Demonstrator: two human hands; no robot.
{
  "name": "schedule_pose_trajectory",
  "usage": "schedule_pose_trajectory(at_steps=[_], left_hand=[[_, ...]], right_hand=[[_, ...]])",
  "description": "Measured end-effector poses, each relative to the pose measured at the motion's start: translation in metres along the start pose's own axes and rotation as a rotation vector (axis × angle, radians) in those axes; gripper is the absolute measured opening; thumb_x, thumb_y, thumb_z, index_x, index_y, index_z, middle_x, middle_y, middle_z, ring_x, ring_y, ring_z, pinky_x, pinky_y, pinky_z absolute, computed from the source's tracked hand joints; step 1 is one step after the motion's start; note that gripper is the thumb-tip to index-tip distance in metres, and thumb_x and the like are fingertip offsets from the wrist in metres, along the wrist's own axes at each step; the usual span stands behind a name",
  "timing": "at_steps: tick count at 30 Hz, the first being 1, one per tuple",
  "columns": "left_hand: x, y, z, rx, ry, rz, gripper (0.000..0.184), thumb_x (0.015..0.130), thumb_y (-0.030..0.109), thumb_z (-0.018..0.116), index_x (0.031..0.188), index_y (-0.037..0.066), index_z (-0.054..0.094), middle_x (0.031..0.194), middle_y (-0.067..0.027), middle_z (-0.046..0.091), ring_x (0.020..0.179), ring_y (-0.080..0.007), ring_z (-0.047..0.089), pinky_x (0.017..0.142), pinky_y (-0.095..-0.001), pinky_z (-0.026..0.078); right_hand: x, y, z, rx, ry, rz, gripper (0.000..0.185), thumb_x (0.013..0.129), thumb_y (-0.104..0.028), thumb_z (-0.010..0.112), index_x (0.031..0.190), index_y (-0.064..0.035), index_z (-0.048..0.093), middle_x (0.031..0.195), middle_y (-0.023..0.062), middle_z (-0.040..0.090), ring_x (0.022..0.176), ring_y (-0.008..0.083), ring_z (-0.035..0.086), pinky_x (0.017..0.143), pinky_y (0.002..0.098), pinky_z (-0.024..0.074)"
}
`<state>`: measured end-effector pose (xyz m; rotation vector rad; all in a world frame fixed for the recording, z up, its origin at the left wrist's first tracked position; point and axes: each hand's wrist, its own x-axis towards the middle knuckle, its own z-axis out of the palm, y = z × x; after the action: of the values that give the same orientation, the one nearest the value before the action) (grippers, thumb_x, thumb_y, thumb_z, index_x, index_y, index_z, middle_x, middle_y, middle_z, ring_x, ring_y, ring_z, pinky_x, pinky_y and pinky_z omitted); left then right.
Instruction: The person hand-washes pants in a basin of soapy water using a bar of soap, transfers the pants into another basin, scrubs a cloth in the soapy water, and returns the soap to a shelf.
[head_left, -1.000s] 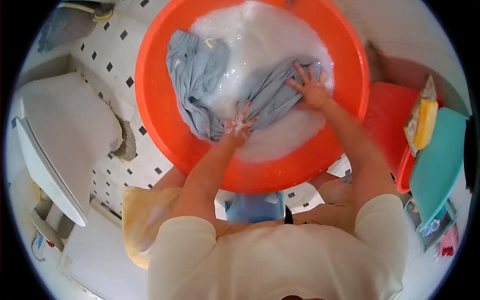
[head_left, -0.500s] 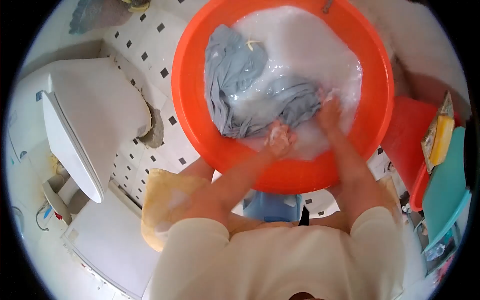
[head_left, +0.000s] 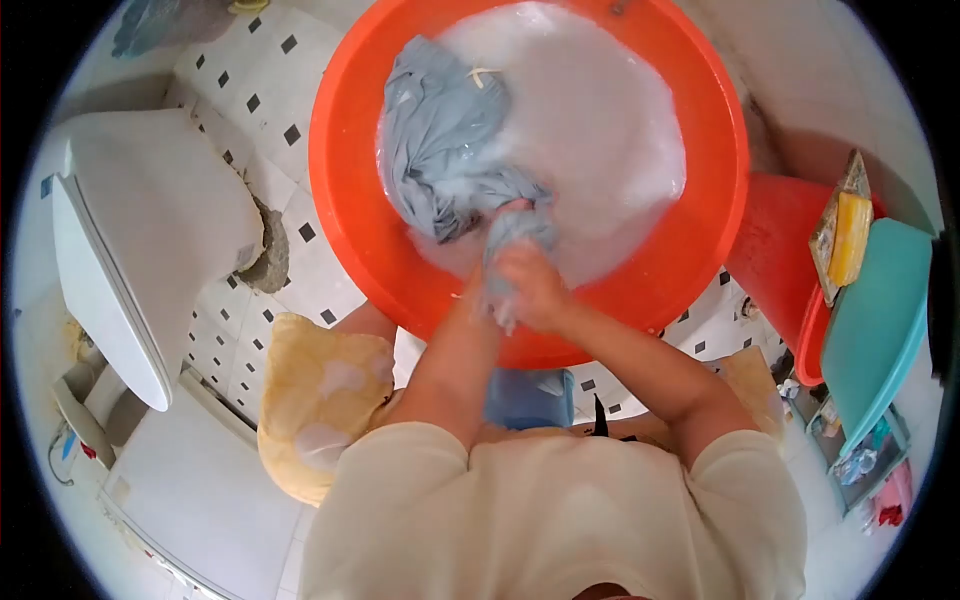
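A large orange basin [head_left: 345, 215] holds milky, foamy water [head_left: 610, 130]. A wet grey garment [head_left: 440, 130] is bunched along its left side, with a pale yellow strip [head_left: 481, 76] lying on top. One end of the garment is drawn to the near side, where both hands meet on it. My left hand [head_left: 514, 206] grips this end and is largely covered by the fabric, only a little skin showing. Closed over the same part of the cloth, just nearer to me, is my right hand [head_left: 532, 284].
On the left stands a white toilet [head_left: 150, 190] with its lid up. A red tub [head_left: 780, 250], a teal basin [head_left: 880, 320] and a board with a yellow bar [head_left: 851, 238] are at the right. Below the orange basin is a blue container [head_left: 528, 398].
My right hand has moved left from the basin's right part, bringing the cloth over to my left hand. The hands were apart before and now overlap. The whole view has shifted slightly.
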<state>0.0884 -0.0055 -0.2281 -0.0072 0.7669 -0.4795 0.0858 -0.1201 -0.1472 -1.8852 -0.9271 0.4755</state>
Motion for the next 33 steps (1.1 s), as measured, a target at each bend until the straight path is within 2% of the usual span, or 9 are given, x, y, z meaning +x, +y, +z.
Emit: schedule_pose_trajectory(at_steps=[4, 7, 11, 13, 17, 21, 25, 28, 33], left_hand=[[0.036, -0.030, -0.003, 0.281, 0.447, 0.400, 0.040, 0.082, 0.030, 0.051, 0.112, 0.003, 0.050, 0.101, -0.0090, 0.055, 0.086, -0.0205, 0.054, 0.069, -0.0340, 0.047], [0.057, -0.039, -0.016, 0.545, 0.539, 0.642, 0.037, 0.082, 0.024, 0.052, 0.112, 0.003, 0.050, 0.101, -0.0095, 0.054, 0.083, -0.0200, 0.052, 0.066, -0.0332, 0.047], [0.024, -0.015, -0.011, 0.365, 0.759, 0.101, 0.066, 0.078, 0.053, 0.057, 0.126, 0.012, 0.040, 0.115, -0.0173, 0.048, 0.090, -0.0349, 0.054, 0.073, -0.0464, 0.047], [0.036, -0.020, -0.052, 0.279, 0.768, 0.048, 0.083, 0.072, 0.064, 0.057, 0.130, 0.010, 0.032, 0.125, -0.0164, 0.041, 0.092, -0.0400, 0.053, 0.076, -0.0498, 0.046], [0.042, -0.031, -0.043, 0.329, 0.722, 0.000, 0.074, 0.074, 0.061, 0.057, 0.121, 0.007, 0.040, 0.119, -0.0149, 0.049, 0.092, -0.0378, 0.055, 0.078, -0.0448, 0.048], [0.014, -0.006, -0.008, 0.153, 0.195, 0.223, 0.063, 0.074, 0.057, 0.060, 0.110, 0.005, 0.051, 0.103, -0.0142, 0.058, 0.089, -0.0309, 0.058, 0.081, -0.0412, 0.048], [-0.022, 0.022, 0.004, 0.133, 0.162, 0.073, 0.047, 0.083, 0.045, 0.053, 0.111, 0.007, 0.053, 0.106, -0.0107, 0.058, 0.097, -0.0249, 0.055, 0.085, -0.0408, 0.045], [0.008, 0.020, -0.006, 0.012, 0.003, 0.039, 0.040, 0.084, 0.035, 0.054, 0.112, 0.006, 0.050, 0.103, -0.0098, 0.056, 0.091, -0.0235, 0.056, 0.076, -0.0369, 0.048], [0.015, -0.013, 0.022, 0.161, 0.374, 0.363, 0.043, 0.084, 0.032, 0.057, 0.116, 0.006, 0.047, 0.109, -0.0097, 0.053, 0.097, -0.0221, 0.053, 0.085, -0.0365, 0.045]], right_hand=[[0.037, 0.096, -0.009, -0.466, 0.285, 0.564, 0.039, 0.073, -0.033, 0.063, 0.094, -0.0005, 0.055, 0.091, 0.0178, 0.058, 0.087, 0.0344, 0.055, 0.078, 0.0393, 0.0455], [0.052, 0.145, -0.066, -0.525, 0.151, 0.505, 0.041, 0.075, -0.034, 0.061, 0.095, 0.0011, 0.054, 0.091, 0.0188, 0.057, 0.087, 0.0348, 0.054, 0.078, 0.0420, 0.0441], [0.053, 0.192, -0.142, -0.697, 0.269, 0.604, 0.048, 0.074, -0.033, 0.064, 0.111, -0.0052, 0.053, 0.123, 0.0226, 0.044, 0.113, 0.0382, 0.041, 0.094, 0.0424, 0.0362], [0.046, 0.188, -0.139, -0.712, 0.385, 0.562, 0.051, 0.071, -0.034, 0.067, 0.114, -0.0093, 0.053, 0.135, 0.0211, 0.031, 0.121, 0.0408, 0.031, 0.095, 0.0492, 0.0328], [0.018, 0.103, -0.073, -0.828, -0.151, 0.490, 0.050, 0.065, -0.032, 0.071, 0.111, -0.0172, 0.058, 0.138, 0.0184, 0.026, 0.123, 0.0403, 0.027, 0.096, 0.0567, 0.0272], [-0.006, 0.071, -0.010, -0.080, 0.000, 0.106, 0.038, 0.055, -0.020, 0.071, 0.092, -0.0138, 0.064, 0.132, 0.0125, 0.037, 0.117, 0.0391, 0.032, 0.094, 0.0503, 0.0318], [0.017, 0.002, -0.029, -0.016, -0.297, -0.058, 0.036, 0.054, -0.021, 0.075, 0.085, -0.0067, 0.062, 0.121, 0.0092, 0.049, 0.113, 0.0339, 0.037, 0.092, 0.0480, 0.0330], [0.027, -0.033, -0.025, -0.012, -0.129, -0.026, 0.034, 0.059, -0.023, 0.075, 0.084, -0.0047, 0.061, 0.115, 0.0122, 0.053, 0.108, 0.0327, 0.043, 0.088, 0.0474, 0.0358], [0.068, 0.068, 0.003, -0.627, 0.353, 0.341, 0.047, 0.067, -0.037, 0.069, 0.090, 0.0022, 0.060, 0.107, 0.0180, 0.054, 0.093, 0.0342, 0.054, 0.084, 0.0459, 0.0396]])
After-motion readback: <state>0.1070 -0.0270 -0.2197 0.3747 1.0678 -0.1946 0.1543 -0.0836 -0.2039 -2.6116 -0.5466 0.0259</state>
